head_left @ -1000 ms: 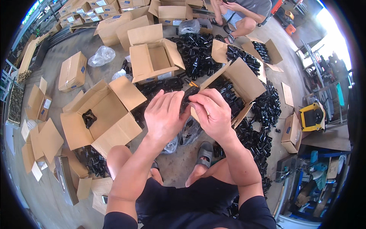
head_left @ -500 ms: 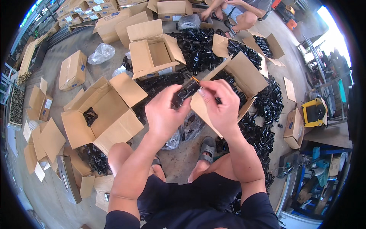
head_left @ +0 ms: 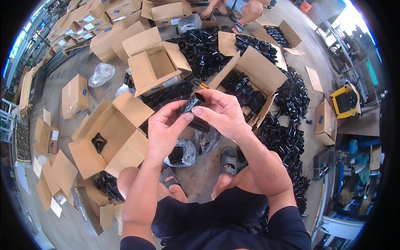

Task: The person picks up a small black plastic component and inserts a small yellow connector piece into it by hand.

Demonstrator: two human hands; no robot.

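Observation:
In front of my body, a short black tubular plastic fitting [head_left: 193,102] is held between both hands, its round open end tilted up and to the right. My left hand [head_left: 163,130] is closed around its left side, thumb along the near side. My right hand [head_left: 224,113] pinches it near the open end with the thumb. A thin tool with an orange part [head_left: 203,85] sticks out beyond my right fingers; how it is held is hidden. Below the hands lies a clear plastic bag [head_left: 183,152] with black pieces in it.
An open carton [head_left: 260,71] of black fittings stands at the right, beside a long heap of them [head_left: 287,121]. At the left is an open carton [head_left: 100,118] holding one black piece. Another open carton [head_left: 143,71] stands ahead. A person [head_left: 246,12] crouches at the far side.
The black fitting has been turned so its open end faces up, and my right hand now grips it too. Both hands have come closer together, and the view has shifted slightly.

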